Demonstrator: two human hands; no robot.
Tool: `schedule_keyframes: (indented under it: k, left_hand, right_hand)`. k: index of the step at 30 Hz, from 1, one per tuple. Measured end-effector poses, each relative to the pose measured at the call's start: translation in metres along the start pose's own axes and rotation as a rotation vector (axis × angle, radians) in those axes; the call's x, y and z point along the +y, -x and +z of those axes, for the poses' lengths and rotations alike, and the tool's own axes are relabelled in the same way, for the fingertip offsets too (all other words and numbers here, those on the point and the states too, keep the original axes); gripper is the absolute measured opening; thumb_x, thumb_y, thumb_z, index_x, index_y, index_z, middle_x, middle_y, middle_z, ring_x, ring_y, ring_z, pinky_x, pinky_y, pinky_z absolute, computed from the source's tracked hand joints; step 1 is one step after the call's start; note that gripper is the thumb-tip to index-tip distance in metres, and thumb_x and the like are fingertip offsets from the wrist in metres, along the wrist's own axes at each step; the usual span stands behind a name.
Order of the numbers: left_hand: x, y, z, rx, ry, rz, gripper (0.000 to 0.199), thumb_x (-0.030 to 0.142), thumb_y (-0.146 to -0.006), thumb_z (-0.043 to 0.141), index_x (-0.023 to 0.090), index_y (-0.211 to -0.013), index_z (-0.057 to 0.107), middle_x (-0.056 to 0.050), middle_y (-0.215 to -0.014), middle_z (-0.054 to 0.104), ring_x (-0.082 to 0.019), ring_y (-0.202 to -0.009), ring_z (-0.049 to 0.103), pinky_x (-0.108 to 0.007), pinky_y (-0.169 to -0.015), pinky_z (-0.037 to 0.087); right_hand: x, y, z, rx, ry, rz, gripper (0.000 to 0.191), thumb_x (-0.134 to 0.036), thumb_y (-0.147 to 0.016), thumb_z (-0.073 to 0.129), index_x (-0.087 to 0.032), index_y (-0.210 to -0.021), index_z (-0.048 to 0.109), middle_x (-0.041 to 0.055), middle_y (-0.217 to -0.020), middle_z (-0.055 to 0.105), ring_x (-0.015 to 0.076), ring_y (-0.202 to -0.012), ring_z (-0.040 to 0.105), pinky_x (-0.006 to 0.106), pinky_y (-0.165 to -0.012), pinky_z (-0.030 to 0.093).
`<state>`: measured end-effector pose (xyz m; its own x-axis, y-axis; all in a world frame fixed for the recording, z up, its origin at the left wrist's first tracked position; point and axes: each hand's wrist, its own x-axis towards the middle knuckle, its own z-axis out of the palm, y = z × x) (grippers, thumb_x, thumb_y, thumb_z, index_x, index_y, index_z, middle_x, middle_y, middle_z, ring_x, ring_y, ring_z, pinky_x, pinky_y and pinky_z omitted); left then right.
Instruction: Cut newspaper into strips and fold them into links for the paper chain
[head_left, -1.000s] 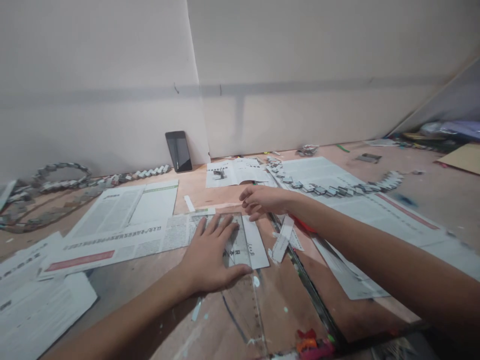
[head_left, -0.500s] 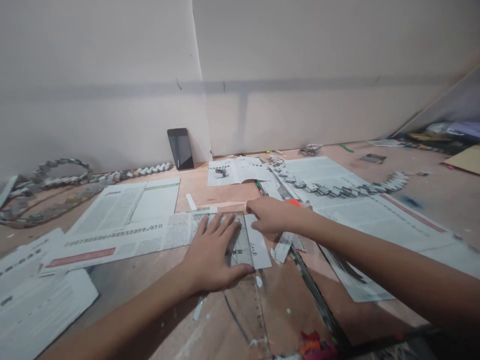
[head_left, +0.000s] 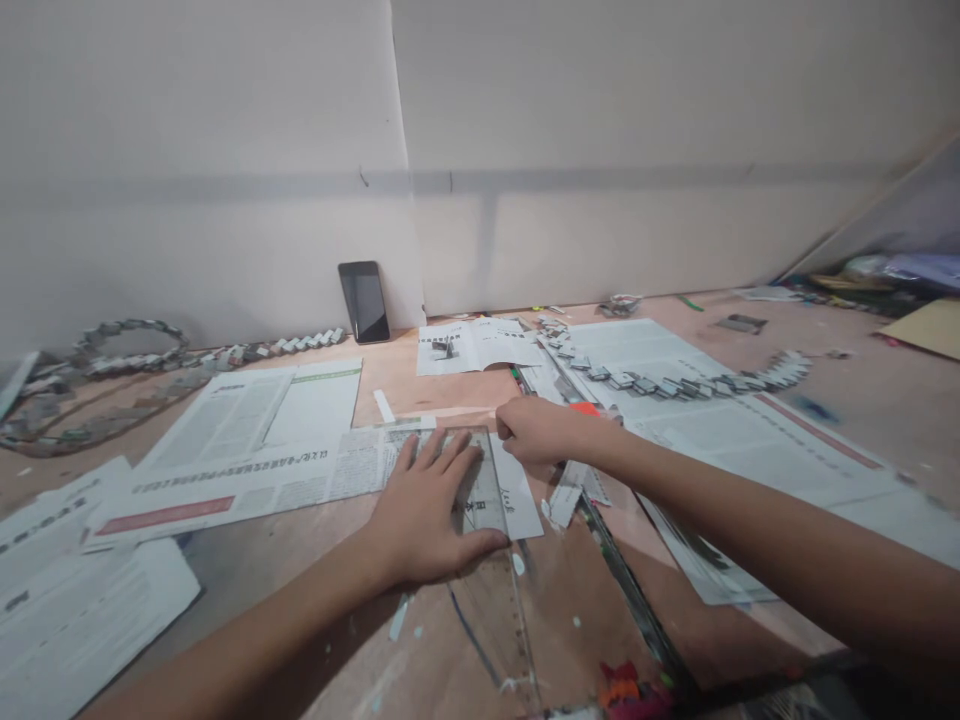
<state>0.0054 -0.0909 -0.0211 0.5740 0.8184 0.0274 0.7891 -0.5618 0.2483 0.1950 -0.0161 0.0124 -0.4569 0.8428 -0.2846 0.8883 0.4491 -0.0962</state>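
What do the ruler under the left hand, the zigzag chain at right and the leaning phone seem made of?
Ruler: probably clear, smooth plastic; the tabletop shows through.
Zigzag chain: apparently folded paper, mostly matt; flat, overlapping links with grey patches.
Phone: glossy front, likely glass, with a reflective sheen; its back is hidden.

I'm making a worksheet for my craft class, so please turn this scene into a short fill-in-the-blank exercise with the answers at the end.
1. The left hand lies spread on a clear, tick-marked ____.
2. The fingers of the right hand are not spread but ____.
3. The black phone leans against the ____.
4. The newspaper sheet to the left of the left hand has a broad bar near its front edge, coloured ____.

Missing words: ruler; curled; wall; red.
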Motion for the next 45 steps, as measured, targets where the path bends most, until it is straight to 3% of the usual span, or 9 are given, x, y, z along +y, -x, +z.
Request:
schedule_keyframes:
  k: [9, 15, 21, 25, 30, 37, 45]
  left_hand:
    - [-0.001, 0.001, 0.0, 0.002, -0.008, -0.001, 0.096, 0.082, -0.071, 0.041, 0.018, -0.142, 0.038, -0.008, -0.154, 0.026, -0.036, -0.143, 0.013, -0.061, -0.114, 0.009]
    - [-0.001, 0.001, 0.0, -0.008, -0.014, -0.009, 0.098, 0.083, -0.07, 0.04, 0.017, -0.142, 0.037, -0.009, -0.154, 0.025, -0.036, -0.143, 0.012, -0.061, -0.114, 0.01]
    - [-0.002, 0.001, 0.001, 0.005, 0.004, -0.012, 0.099, 0.085, -0.068, 0.04, 0.018, -0.142, 0.038, -0.009, -0.154, 0.027, -0.037, -0.143, 0.013, -0.061, -0.114, 0.009]
    - [-0.002, 0.002, 0.001, 0.001, 0.001, -0.009, 0.1, 0.085, -0.069, 0.038, 0.017, -0.142, 0.038, -0.009, -0.154, 0.026, -0.037, -0.143, 0.013, -0.061, -0.114, 0.01]
    - [-0.002, 0.002, 0.0, -0.002, -0.003, -0.008, 0.1, 0.085, -0.069, 0.037, 0.017, -0.143, 0.037, -0.009, -0.154, 0.026, -0.036, -0.143, 0.012, -0.061, -0.114, 0.01]
    - [-0.003, 0.003, 0.001, -0.007, -0.02, -0.007, 0.1, 0.084, -0.07, 0.038, 0.018, -0.144, 0.035, -0.008, -0.155, 0.024, -0.035, -0.144, 0.011, -0.061, -0.114, 0.01]
    - [-0.002, 0.003, 0.001, -0.002, 0.002, -0.009, 0.099, 0.084, -0.07, 0.038, 0.019, -0.145, 0.033, -0.008, -0.155, 0.023, -0.035, -0.144, 0.011, -0.061, -0.114, 0.008]
  right_hand:
    - [0.006, -0.001, 0.003, 0.058, -0.006, 0.066, 0.033, -0.02, -0.076, 0.058, -0.011, -0.107, 0.067, 0.0142, -0.099, 0.071, 0.0249, -0.09, 0.065, 0.025, -0.066, 0.043]
    - [-0.004, 0.004, 0.0, 0.066, 0.063, 0.108, 0.022, -0.016, -0.081, 0.054, -0.009, -0.093, 0.07, 0.0183, -0.092, 0.071, 0.0276, -0.089, 0.065, 0.03, -0.07, 0.044]
    - [-0.017, 0.01, -0.004, 0.069, 0.105, 0.155, 0.022, -0.009, -0.079, 0.05, -0.008, -0.089, 0.07, 0.0194, -0.089, 0.071, 0.0266, -0.081, 0.066, 0.029, -0.064, 0.043]
    - [-0.012, 0.004, -0.006, 0.055, 0.093, 0.118, 0.021, -0.011, -0.077, 0.052, -0.008, -0.084, 0.071, 0.0186, -0.086, 0.071, 0.0259, -0.079, 0.065, 0.028, -0.061, 0.039]
    - [-0.001, -0.005, -0.007, -0.01, 0.026, 0.061, 0.016, -0.013, -0.069, 0.055, -0.008, -0.068, 0.07, 0.0153, -0.068, 0.069, 0.0217, -0.061, 0.06, 0.028, -0.05, 0.032]
    - [0.005, -0.004, -0.001, -0.025, -0.164, 0.038, 0.023, -0.023, -0.073, 0.05, -0.014, -0.077, 0.07, 0.0076, -0.073, 0.07, 0.015, -0.06, 0.058, 0.023, -0.051, 0.035]
    - [0.007, -0.007, 0.008, -0.062, -0.258, 0.124, 0.019, -0.03, -0.069, 0.056, -0.013, -0.072, 0.065, 0.006, -0.059, 0.064, 0.0162, -0.052, 0.057, 0.024, -0.045, 0.034]
